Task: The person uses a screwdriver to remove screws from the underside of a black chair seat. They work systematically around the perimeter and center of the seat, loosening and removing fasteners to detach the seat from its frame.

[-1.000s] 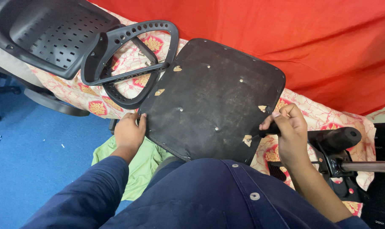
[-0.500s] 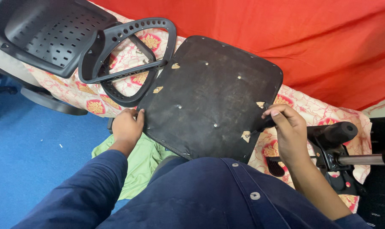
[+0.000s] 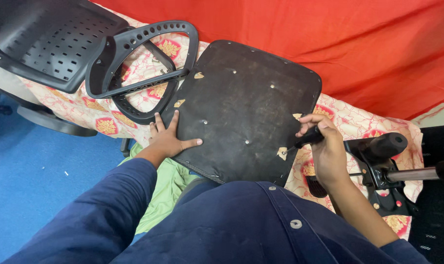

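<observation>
No packages, labels, signs or screens appear in this view. Small pale patches on the dark panel look like torn covering rather than stickers, though the view is too coarse to be sure.

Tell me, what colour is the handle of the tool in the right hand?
Black; the screwdriver handle shows in the head view.

A dusty black seat board [image 3: 241,110] lies on a pink floral cloth [image 3: 359,127]; behind hangs a red sheet [image 3: 329,39], beside it a blue floor [image 3: 36,186].
</observation>
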